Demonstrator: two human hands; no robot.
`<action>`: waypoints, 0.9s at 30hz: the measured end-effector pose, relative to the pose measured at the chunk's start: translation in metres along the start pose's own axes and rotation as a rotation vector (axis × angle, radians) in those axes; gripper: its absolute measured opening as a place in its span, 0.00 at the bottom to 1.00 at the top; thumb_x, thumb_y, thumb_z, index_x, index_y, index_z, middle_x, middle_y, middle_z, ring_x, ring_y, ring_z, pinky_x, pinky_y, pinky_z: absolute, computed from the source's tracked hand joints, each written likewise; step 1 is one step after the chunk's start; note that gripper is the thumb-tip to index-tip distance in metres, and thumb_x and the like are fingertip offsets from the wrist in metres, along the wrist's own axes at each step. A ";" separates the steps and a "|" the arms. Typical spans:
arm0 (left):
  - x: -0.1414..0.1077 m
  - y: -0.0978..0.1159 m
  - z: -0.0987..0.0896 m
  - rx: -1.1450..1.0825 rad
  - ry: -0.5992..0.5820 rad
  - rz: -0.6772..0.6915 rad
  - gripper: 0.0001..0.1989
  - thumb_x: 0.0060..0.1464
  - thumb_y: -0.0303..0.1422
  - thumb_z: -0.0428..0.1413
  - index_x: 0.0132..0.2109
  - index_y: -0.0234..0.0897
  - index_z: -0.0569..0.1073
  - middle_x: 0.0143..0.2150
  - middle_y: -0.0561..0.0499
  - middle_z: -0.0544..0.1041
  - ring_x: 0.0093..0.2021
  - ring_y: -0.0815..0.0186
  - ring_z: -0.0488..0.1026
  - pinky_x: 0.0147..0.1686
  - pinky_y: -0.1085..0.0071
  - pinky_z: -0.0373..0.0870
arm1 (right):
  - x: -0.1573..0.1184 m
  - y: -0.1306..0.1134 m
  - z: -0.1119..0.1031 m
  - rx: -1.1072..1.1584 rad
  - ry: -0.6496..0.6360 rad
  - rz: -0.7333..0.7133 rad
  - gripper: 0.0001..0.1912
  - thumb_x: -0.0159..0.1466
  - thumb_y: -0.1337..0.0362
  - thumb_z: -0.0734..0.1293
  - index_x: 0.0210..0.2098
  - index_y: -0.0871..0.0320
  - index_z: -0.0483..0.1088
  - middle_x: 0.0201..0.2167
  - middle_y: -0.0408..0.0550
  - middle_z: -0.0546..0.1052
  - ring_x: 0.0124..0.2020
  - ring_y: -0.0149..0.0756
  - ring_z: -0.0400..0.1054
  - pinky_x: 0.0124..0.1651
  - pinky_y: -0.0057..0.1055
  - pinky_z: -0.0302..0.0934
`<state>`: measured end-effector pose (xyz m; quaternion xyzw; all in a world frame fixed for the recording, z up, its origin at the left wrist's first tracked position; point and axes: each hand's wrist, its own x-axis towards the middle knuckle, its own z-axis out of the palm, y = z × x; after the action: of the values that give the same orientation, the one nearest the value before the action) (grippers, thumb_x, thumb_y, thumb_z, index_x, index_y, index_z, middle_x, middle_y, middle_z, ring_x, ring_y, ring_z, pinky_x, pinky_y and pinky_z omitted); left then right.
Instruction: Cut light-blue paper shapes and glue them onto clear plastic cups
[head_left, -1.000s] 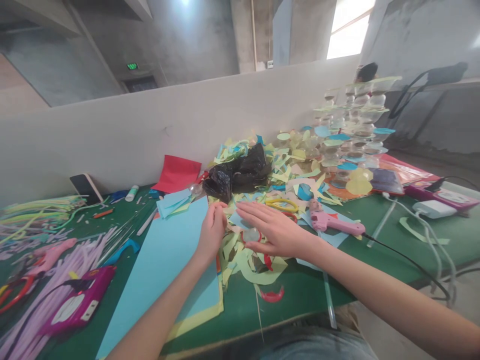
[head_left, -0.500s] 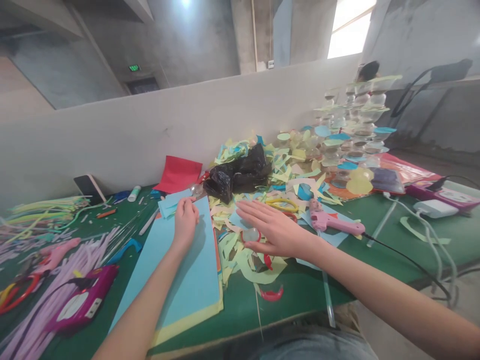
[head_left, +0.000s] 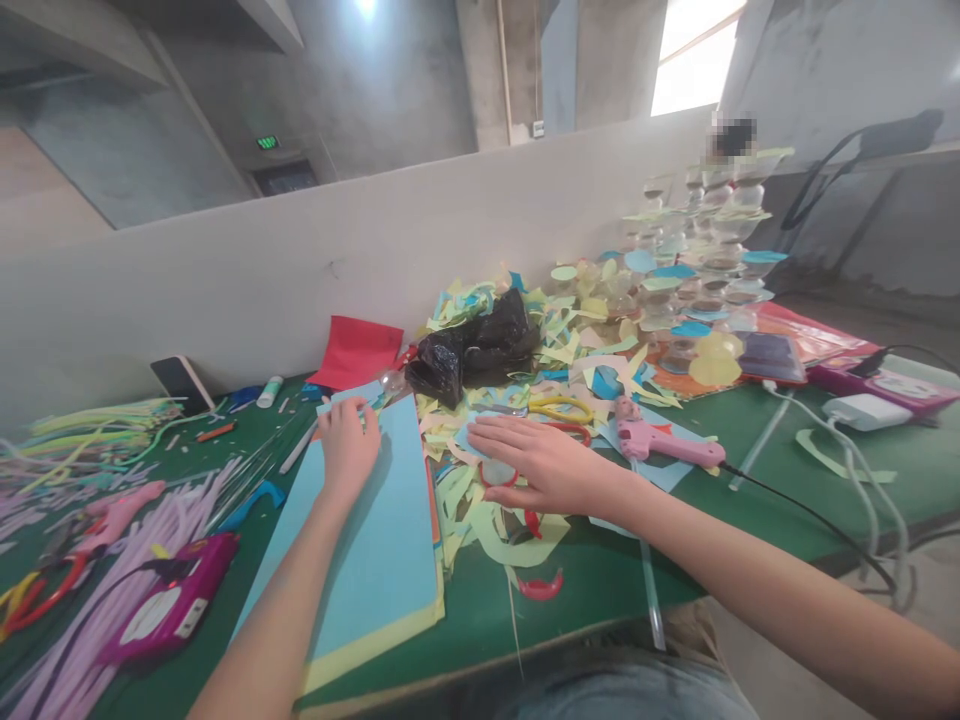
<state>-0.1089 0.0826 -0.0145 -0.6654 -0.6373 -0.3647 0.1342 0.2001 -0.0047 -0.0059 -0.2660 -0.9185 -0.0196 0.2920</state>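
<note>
My left hand (head_left: 349,447) rests at the top of a stack of large blue paper sheets (head_left: 375,560), its fingers apart and bent down at some small blue paper pieces (head_left: 367,392). Whether the fingertips pinch a piece is hidden, but none is seen lifted. My right hand (head_left: 529,458) is stretched out flat, palm down, over the heap of paper scraps. Beneath its fingers and thumb shows a small clear round object with a red rim (head_left: 498,473). Yellow-handled scissors (head_left: 562,408) lie just beyond that hand, and a pink glue gun (head_left: 660,440) lies to its right.
A black plastic bag (head_left: 480,345) sits on the scraps. Stacked clear cups with paper discs (head_left: 716,265) rise at the back right. At left are purple strips (head_left: 180,520), a magenta device (head_left: 172,600) and a phone (head_left: 182,385). White cables (head_left: 847,450) cross the right side.
My left hand has shifted left across the small blue papers, and its fingers have spread. My right hand stays flat in nearly the same place.
</note>
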 end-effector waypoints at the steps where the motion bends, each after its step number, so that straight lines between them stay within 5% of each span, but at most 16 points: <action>1: 0.000 -0.004 0.004 0.021 -0.022 0.001 0.09 0.57 0.33 0.45 0.42 0.36 0.66 0.45 0.38 0.71 0.52 0.47 0.64 0.54 0.52 0.56 | 0.000 0.000 0.000 -0.011 0.012 0.007 0.32 0.69 0.49 0.57 0.65 0.64 0.57 0.65 0.56 0.61 0.68 0.42 0.51 0.69 0.43 0.48; 5: -0.001 -0.013 0.014 0.062 -0.075 -0.056 0.09 0.56 0.34 0.46 0.40 0.35 0.67 0.45 0.35 0.71 0.53 0.46 0.64 0.55 0.49 0.55 | 0.001 0.000 0.001 -0.040 0.079 0.060 0.33 0.69 0.50 0.57 0.66 0.66 0.53 0.68 0.57 0.53 0.70 0.42 0.44 0.69 0.44 0.47; 12: -0.006 0.015 0.008 -0.060 -0.057 -0.065 0.10 0.58 0.36 0.44 0.39 0.37 0.67 0.46 0.39 0.72 0.53 0.50 0.66 0.54 0.51 0.58 | 0.000 0.002 0.000 0.017 0.020 0.057 0.28 0.70 0.51 0.57 0.63 0.61 0.61 0.64 0.53 0.64 0.66 0.42 0.55 0.68 0.42 0.52; 16: -0.018 0.060 -0.004 -0.506 -0.326 -0.214 0.14 0.60 0.45 0.44 0.40 0.40 0.66 0.38 0.47 0.75 0.32 0.63 0.72 0.33 0.66 0.69 | 0.001 0.005 -0.008 -0.004 0.165 0.140 0.27 0.71 0.55 0.53 0.66 0.60 0.55 0.66 0.53 0.60 0.68 0.41 0.50 0.68 0.45 0.50; 19: -0.028 0.094 -0.009 -0.832 -0.592 -0.393 0.19 0.57 0.50 0.45 0.45 0.40 0.63 0.41 0.47 0.75 0.20 0.70 0.70 0.16 0.73 0.61 | 0.001 0.008 -0.013 -0.009 0.282 0.239 0.26 0.72 0.57 0.51 0.67 0.59 0.54 0.66 0.53 0.61 0.68 0.42 0.49 0.67 0.47 0.51; 22: -0.035 0.112 -0.009 -0.979 -0.821 -0.526 0.21 0.54 0.50 0.48 0.48 0.41 0.61 0.41 0.47 0.74 0.19 0.68 0.73 0.13 0.75 0.61 | 0.000 0.010 -0.015 0.012 0.358 0.317 0.25 0.72 0.57 0.50 0.66 0.56 0.55 0.64 0.52 0.63 0.68 0.41 0.50 0.66 0.48 0.52; 27: -0.037 0.108 -0.011 -1.124 -0.932 -0.541 0.23 0.54 0.53 0.48 0.49 0.42 0.61 0.38 0.48 0.75 0.23 0.65 0.75 0.16 0.72 0.68 | 0.000 0.011 -0.014 0.055 0.374 0.392 0.25 0.72 0.56 0.48 0.64 0.57 0.58 0.63 0.53 0.64 0.68 0.41 0.51 0.66 0.47 0.52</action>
<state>-0.0071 0.0314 0.0001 -0.5394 -0.4875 -0.3357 -0.5989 0.2129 0.0023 0.0045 -0.4222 -0.7797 0.0134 0.4621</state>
